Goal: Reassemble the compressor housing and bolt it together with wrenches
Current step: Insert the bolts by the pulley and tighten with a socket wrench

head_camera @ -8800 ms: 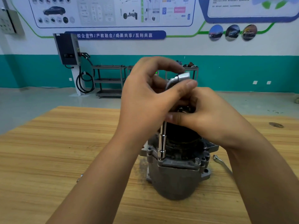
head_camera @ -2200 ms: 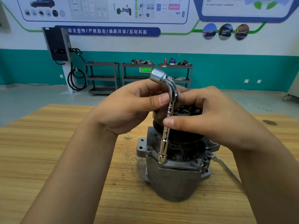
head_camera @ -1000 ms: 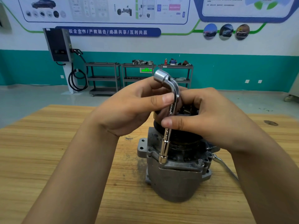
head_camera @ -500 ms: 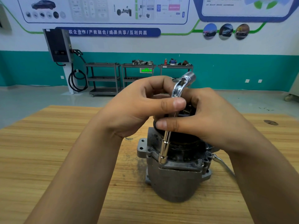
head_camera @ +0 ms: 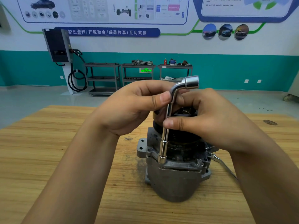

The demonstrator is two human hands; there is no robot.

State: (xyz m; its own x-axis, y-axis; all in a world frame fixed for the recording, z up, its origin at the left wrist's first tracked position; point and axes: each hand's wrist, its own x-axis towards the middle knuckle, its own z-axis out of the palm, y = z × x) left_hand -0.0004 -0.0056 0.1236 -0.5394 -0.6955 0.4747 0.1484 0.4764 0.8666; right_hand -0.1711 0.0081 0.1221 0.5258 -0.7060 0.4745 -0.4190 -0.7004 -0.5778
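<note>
A grey metal compressor housing [head_camera: 176, 181] stands upright on the wooden table [head_camera: 48, 151]. A chrome L-shaped socket wrench [head_camera: 165, 139] stands vertically with its lower socket on a bolt at the housing's front-left flange. Its bent upper end points right. My left hand [head_camera: 127, 109] pinches the wrench just below the bend. My right hand [head_camera: 205, 120] pinches the shaft lower down, thumb in front. A second flange bolt [head_camera: 200, 162] shows at the front right. The housing's top is mostly hidden behind my hands.
Another wrench [head_camera: 224, 165] lies on the table to the right of the housing, partly under my right forearm. Behind the table are grey shelf carts [head_camera: 103, 78] and a wall-mounted charger [head_camera: 57, 45] against the teal wall.
The wrench's bent upper end has swung round from pointing left, a second ago, to pointing right. Both hands keep pinching the shaft. The housing has not moved.
</note>
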